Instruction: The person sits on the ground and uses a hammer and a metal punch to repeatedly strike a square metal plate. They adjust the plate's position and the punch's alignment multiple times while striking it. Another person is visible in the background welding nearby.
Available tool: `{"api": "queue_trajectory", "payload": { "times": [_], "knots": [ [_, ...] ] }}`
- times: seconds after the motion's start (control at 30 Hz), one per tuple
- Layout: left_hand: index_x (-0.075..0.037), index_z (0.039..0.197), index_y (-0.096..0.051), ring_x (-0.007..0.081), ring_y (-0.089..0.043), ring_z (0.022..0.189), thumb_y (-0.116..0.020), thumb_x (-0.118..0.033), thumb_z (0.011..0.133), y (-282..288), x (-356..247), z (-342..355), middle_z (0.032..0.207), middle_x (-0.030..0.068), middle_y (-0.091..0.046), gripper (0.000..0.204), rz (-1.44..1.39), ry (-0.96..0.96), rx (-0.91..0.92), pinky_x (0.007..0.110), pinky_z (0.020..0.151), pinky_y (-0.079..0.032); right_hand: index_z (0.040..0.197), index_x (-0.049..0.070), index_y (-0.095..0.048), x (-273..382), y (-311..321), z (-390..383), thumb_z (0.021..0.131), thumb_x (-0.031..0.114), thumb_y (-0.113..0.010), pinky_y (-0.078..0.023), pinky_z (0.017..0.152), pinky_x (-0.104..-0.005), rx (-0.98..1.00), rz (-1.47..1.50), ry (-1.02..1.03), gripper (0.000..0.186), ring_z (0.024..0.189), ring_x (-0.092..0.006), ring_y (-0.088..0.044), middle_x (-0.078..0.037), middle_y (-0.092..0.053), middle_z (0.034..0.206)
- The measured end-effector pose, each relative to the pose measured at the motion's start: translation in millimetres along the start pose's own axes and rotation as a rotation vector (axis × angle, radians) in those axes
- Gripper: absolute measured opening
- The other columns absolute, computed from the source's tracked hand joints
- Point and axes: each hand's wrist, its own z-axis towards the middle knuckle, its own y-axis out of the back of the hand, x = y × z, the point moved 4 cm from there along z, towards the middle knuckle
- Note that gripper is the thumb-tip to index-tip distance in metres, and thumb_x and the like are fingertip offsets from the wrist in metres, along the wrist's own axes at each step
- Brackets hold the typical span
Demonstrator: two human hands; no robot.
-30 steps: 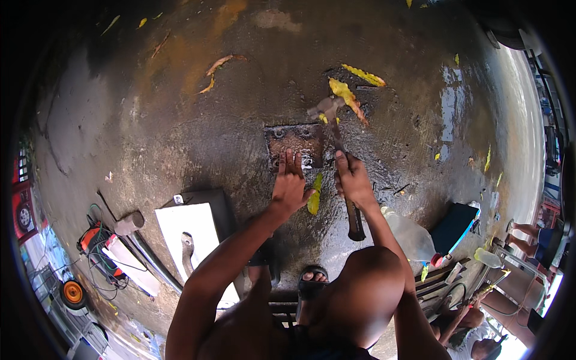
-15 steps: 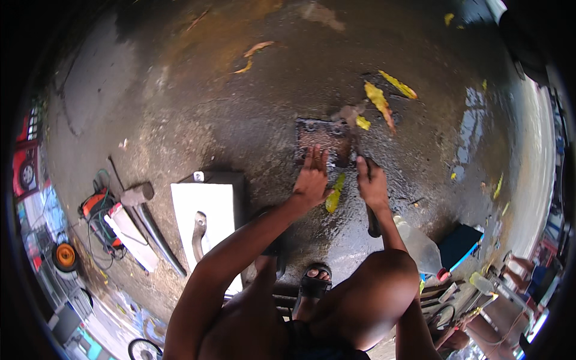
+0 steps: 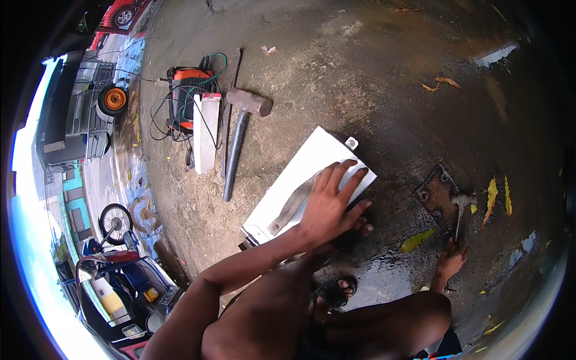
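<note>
"Hammer (image 3: 462, 200) first: where is it sitting?"

"Its head is lying at the right-hand corner of the rusty plate (image 3: 437, 195), out on the wet ground (image 3: 387, 264). Whether the two are touching, I cannot tell."

"And the right hand (image 3: 451, 262)?"

"That grip is holding the handle (image 3: 458, 228), the fingers appearing curled around it."

"What about the left hand (image 3: 331, 207)?"

"It's hovering or resting over the white box (image 3: 324, 147), palm down, hiding one end of the curved metal piece (image 3: 292, 205). The grip is looking wide, fingers spreading toward the box's edge; I cannot tell if they're pressing."

"How would you be doing this well?"

"In my judgement, I'd be letting the hammer's head settle flat and low, so it isn't tipping while my attention is going left. For a sure hold on the curved piece, I'd be wrapping fingers around its middle, lifting rather than dragging it, and minding the box's edge under my fingertips."
</note>
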Motion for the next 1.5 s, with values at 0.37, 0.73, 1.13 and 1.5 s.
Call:
{"api": "queue_trajectory", "payload": {
  "times": [0.37,0.73,1.13,1.5],
  "knots": [
    [-0.008,0.125,-0.068,0.0364,-0.055,0.124,-0.079,-0.028,0.088,20.4,88.2,32.3,0.128,0.0119,-0.062,0.043,-0.005,0.197,-0.173,0.050,0.107,-0.043,0.135,0.004,-0.061,307.6,80.0,125.9,0.104,0.016,-0.061,-0.050,0.086,-0.0378,0.838,0.648,0.737,0.033,0.097,-0.0244,-0.064,-0.013,-0.065,0.113],
    [-0.015,0.131,-0.066,0.0375,-0.050,0.134,-0.089,-0.034,0.076,-12.5,109.1,65.1,0.138,0.0115,-0.058,0.063,-0.232,0.368,-0.100,0.050,0.114,-0.041,0.120,-0.001,-0.072,368.0,-49.1,38.0,0.095,0.007,-0.066,-0.042,0.109,-0.0357,0.999,1.516,0.282,0.027,0.124,-0.0203,-0.058,-0.009,-0.065,0.128],
    [-0.015,0.130,-0.066,0.0351,-0.050,0.136,-0.091,-0.032,0.073,-19.2,88.5,80.4,0.140,0.0098,-0.060,0.065,-0.274,0.328,-0.025,0.047,0.112,-0.044,0.112,-0.001,-0.076,349.3,-55.9,46.8,0.096,0.005,-0.071,-0.049,0.098,-0.0308,0.933,1.480,0.252,0.017,0.111,-0.0166,-0.065,-0.006,-0.070,0.115],
    [-0.002,0.127,-0.065,0.0291,-0.060,0.124,-0.090,-0.013,0.076,-32.5,110.9,73.4,0.129,0.0156,-0.065,0.058,-0.417,0.156,-0.074,0.039,0.108,-0.044,0.124,0.003,-0.073,360.7,-46.9,37.9,0.092,0.004,-0.075,-0.042,0.116,-0.0375,1.038,1.773,0.250,0.032,0.139,-0.0227,-0.050,-0.011,-0.060,0.141]
  ]
}}
